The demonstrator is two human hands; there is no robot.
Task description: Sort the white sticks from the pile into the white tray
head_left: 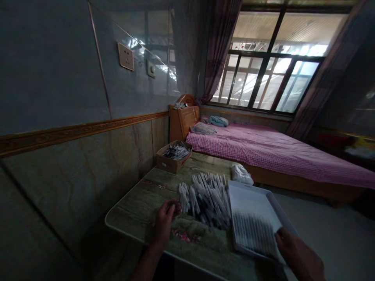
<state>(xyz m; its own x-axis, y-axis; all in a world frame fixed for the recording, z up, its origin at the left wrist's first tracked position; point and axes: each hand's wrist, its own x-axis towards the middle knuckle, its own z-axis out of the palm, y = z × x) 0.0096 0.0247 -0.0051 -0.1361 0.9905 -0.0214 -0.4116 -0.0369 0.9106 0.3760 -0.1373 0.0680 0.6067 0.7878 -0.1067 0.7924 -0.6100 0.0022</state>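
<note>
A heap of white-and-grey pen-like sticks (209, 197) lies in the middle of the table. Just left of the heap is my left hand (167, 216), its fingers curled; whatever they hold, if anything, is hidden. To the right of the heap a shallow white tray (249, 197) carries a blurred row of similar sticks (254, 233) laid side by side at its near end. My right hand (297, 251) is closed at the tray's right side wall, its fingers partly dark and smeared.
A cardboard box (172, 164) full of dark and pale sticks stands at the table's far left corner, by the wall. A white plastic bag (241, 174) lies behind the tray. Beyond the table (134, 212) is a bed (258, 142) with a pink checked cover.
</note>
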